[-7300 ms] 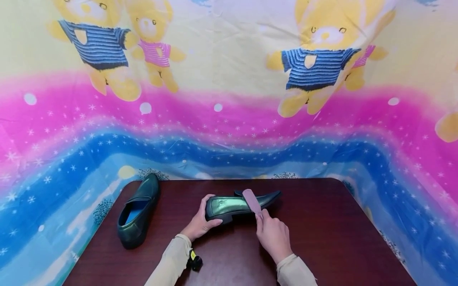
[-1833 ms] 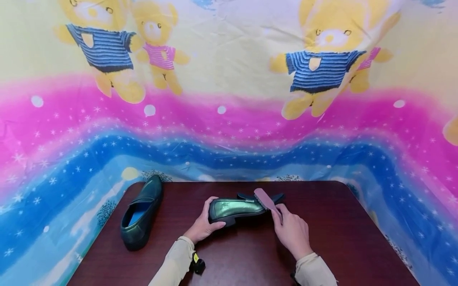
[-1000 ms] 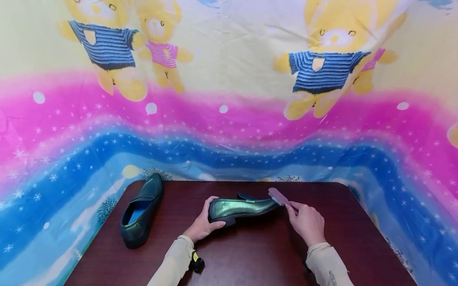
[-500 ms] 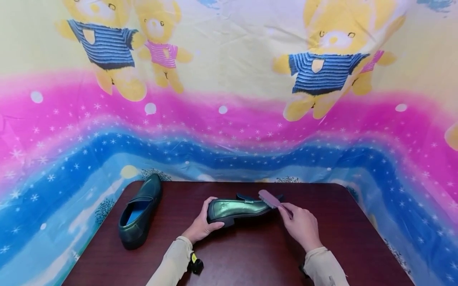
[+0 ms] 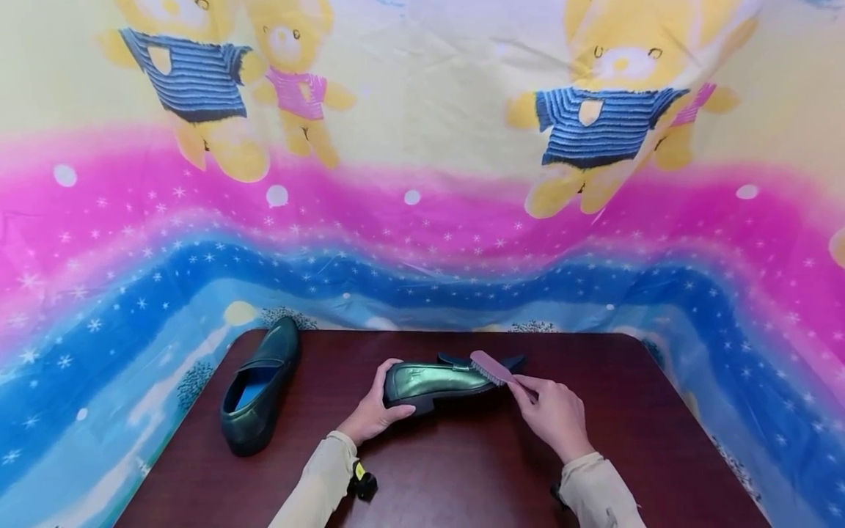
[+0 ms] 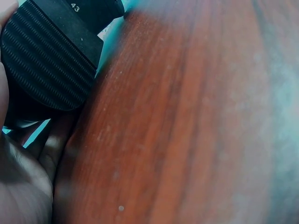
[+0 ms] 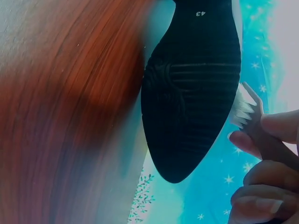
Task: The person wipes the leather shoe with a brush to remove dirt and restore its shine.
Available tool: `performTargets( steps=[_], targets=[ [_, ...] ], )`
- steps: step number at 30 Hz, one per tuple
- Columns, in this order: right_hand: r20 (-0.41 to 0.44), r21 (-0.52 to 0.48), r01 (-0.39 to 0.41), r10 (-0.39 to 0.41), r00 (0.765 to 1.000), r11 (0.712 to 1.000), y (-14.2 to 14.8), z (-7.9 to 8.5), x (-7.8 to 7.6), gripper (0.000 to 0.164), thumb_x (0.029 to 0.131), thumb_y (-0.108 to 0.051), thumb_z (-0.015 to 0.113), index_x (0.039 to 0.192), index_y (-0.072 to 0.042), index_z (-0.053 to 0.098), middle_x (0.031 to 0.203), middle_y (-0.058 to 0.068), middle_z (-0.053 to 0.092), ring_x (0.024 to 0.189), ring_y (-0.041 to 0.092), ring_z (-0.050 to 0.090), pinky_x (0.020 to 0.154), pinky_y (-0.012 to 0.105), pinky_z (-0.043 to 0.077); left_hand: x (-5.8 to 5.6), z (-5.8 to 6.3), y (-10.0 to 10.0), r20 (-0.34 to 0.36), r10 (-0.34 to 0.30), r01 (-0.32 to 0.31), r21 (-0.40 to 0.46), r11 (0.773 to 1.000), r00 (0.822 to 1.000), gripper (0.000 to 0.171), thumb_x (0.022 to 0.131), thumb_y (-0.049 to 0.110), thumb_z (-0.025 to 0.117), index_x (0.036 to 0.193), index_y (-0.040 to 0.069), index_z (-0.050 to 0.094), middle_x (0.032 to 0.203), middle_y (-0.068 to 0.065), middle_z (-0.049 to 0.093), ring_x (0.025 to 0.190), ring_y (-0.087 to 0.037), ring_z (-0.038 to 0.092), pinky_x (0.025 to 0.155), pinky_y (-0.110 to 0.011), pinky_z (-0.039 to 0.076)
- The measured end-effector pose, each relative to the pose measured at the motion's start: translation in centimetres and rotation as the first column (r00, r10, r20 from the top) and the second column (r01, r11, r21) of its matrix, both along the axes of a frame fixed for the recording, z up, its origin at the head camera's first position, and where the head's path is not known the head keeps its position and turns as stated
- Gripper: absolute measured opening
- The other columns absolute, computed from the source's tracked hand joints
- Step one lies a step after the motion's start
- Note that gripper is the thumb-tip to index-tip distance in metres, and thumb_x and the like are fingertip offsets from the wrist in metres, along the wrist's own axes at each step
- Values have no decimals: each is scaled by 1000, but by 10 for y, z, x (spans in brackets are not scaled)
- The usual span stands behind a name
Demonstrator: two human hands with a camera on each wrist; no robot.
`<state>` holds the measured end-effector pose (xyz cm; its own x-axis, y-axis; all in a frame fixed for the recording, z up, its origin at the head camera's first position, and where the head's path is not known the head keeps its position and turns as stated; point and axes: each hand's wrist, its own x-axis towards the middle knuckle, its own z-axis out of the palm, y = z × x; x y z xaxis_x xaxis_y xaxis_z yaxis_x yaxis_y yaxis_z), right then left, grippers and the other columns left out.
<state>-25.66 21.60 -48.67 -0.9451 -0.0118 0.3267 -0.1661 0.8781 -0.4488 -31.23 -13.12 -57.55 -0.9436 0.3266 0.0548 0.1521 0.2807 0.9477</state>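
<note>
While shoe [image 5: 432,381] is gripped by left hand [image 5: 374,408], brush [image 5: 490,367] held by right hand [image 5: 556,415] has been drawn heelward, brushing seemingly ongoing

Dark loafer [image 5: 267,391] on brown table [image 5: 660,425]

Head view, clock from centre: shoes [image 5: 432,381] two, 6 and 8 o'clock; brush [image 5: 491,368] one, 5; hands [image 5: 372,413] two, 7 and 5; table [image 5: 449,469] one, 6; printed striped shirts [image 5: 191,81] four.
</note>
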Motion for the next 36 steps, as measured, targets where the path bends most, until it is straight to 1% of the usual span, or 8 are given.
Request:
performTargets(
  steps=[4, 9, 12, 15, 19, 22, 28, 36],
  targets=[
    [-4, 13, 39, -39, 999, 999, 8, 0, -4, 33, 98, -37, 70, 125, -19, 77, 49, -6, 46, 49, 16, 40, 46, 32, 31, 0, 1, 0, 5, 0, 0, 2, 1000, 1000, 90, 89, 35, 83, 155, 42, 23, 148, -11, 46, 118, -27, 59, 100, -42, 48],
    [12, 47, 111, -111, 994, 993, 23, -3, -13, 34, 99, -37, 68, 126, -18, 77, 54, -3, 52, 53, 18, 46, 48, 33, 34, 2, 0, 0, 5, 4, -4, -11, 1000, 1000, 94, 88, 35, 83, 159, 34, 21, 148, -11, 46, 119, -27, 58, 101, -42, 47],
    [11, 58, 126, -127, 992, 990, 29, -3, -18, 34, 99, -37, 67, 125, -17, 77, 56, -3, 54, 55, 18, 48, 48, 33, 35, 2, 0, 0, 0, 7, -7, -11, 1000, 1000, 95, 88, 35, 83, 160, 31, 20, 148, -10, 46, 119, -26, 58, 102, -42, 47],
    [2, 64, 113, -113, 994, 992, 29, -1, -18, 35, 100, -36, 65, 126, -15, 76, 56, -4, 54, 53, 17, 47, 48, 33, 35, 1, 0, 0, -19, 1, -1, -16, 1000, 1000, 96, 88, 35, 83, 160, 31, 19, 148, -11, 46, 120, -27, 57, 102, -43, 46],
    [-17, 46, 77, -77, 997, 996, 18, 4, -14, 34, 100, -35, 67, 125, -13, 76, 55, -5, 56, 53, 15, 45, 50, 32, 35, 0, 0, 0, -25, -1, 0, -18, 1000, 1000, 95, 88, 35, 84, 159, 35, 20, 149, -11, 45, 120, -26, 57, 102, -42, 46],
    [3, 8, 24, -25, 1000, 1000, 8, 8, -9, 33, 99, -36, 69, 124, -15, 77, 53, -6, 53, 50, 14, 42, 50, 31, 34, -1, 0, -1, -22, 3, -4, -12, 1000, 1000, 94, 88, 34, 84, 158, 36, 21, 149, -10, 46, 119, -25, 57, 102, -41, 46],
    [47, -50, -73, 75, 996, 996, -5, 11, -3, 32, 100, -38, 69, 123, -17, 78, 49, -7, 46, 46, 13, 37, 48, 29, 30, -1, 1, -1, -28, 6, -6, -6, 1000, 1000, 96, 88, 34, 83, 160, 30, 20, 149, -11, 45, 120, -26, 57, 102, -42, 46],
    [102, -26, -44, 46, 994, 999, -1, 10, -6, 32, 100, -37, 69, 126, -20, 77, 50, -4, 48, 50, 16, 40, 51, 32, 32, -1, 0, 0, -19, 14, -14, -8, 1000, 1000, 96, 88, 34, 84, 160, 31, 21, 148, -10, 46, 121, -26, 57, 103, -43, 45]
  ],
)
